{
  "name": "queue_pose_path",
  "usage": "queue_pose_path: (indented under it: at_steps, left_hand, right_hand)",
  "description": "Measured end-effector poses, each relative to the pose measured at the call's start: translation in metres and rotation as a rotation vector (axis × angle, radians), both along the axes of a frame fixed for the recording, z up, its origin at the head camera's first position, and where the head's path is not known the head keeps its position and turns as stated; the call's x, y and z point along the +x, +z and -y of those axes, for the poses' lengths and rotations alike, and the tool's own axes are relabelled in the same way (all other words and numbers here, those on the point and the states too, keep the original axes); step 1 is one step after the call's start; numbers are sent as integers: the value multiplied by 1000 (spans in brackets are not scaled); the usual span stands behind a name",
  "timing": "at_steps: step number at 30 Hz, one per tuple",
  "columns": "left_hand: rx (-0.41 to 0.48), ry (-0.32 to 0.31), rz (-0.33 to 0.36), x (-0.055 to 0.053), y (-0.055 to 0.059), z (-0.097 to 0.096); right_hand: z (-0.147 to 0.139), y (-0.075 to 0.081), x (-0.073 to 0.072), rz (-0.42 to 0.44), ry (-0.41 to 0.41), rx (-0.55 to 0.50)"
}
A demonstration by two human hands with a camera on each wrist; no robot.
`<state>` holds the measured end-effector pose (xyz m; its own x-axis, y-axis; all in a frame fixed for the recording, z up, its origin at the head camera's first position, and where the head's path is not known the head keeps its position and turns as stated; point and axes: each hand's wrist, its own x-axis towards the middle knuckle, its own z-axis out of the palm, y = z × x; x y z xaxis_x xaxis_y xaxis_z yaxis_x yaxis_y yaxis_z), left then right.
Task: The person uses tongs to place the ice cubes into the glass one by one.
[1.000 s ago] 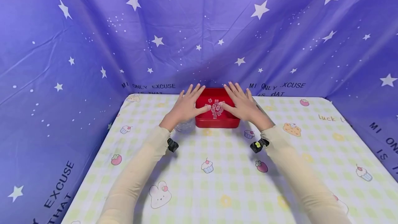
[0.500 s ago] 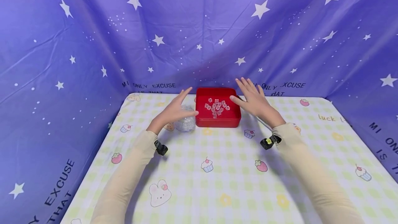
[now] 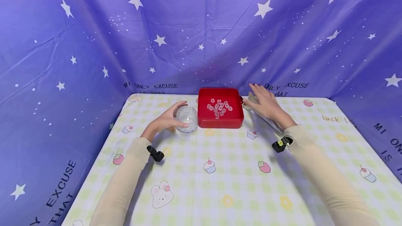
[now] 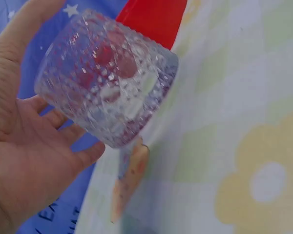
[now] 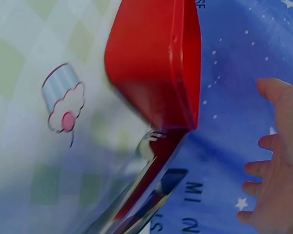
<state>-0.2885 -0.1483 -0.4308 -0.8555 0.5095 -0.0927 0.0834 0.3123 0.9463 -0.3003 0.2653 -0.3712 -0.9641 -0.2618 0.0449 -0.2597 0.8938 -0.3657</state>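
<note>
A clear textured glass (image 3: 190, 115) stands on the tablecloth left of the red box. My left hand (image 3: 164, 119) reaches around its left side, thumb in front and fingers behind. In the left wrist view the fingers are spread and loose beside the glass (image 4: 107, 80). My right hand (image 3: 267, 106) hovers with fingers extended over a pair of metal tongs (image 3: 267, 123) lying right of the box. The right wrist view shows the hand (image 5: 278, 161) apart from the tongs (image 5: 141, 195), holding nothing.
The red box (image 3: 220, 124) holds several small clear ice-like pieces (image 3: 219, 107) and stands near the table's back edge. Behind it hangs a purple star-print curtain (image 3: 201, 27). A checked tablecloth (image 3: 188, 191) covers the table.
Both hands have parted from above the red box. The left has moved left and down to the glass; the right has moved right, over the tongs.
</note>
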Motion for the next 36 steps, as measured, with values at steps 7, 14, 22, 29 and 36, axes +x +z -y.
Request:
queue_pose_path:
  at_steps: [7,14,22,29,36]
  left_hand:
    - [-11,32,72,0,-11,3]
    - [9,40,97,-1,-17,4]
    - [2,55,77,-2,-20,2]
    - [5,70,70,-2,-20,1]
    - [19,125,68,0,-19,1]
  right_hand:
    - [-19,-13,-9,-13,-19,1]
    - [-36,-28,-13,144,-88,21]
    - [-46,-39,-9,231,-163,57]
    - [-51,-45,-4,274,-170,-32]
    - [-52,-49,-4,322,-185,-108]
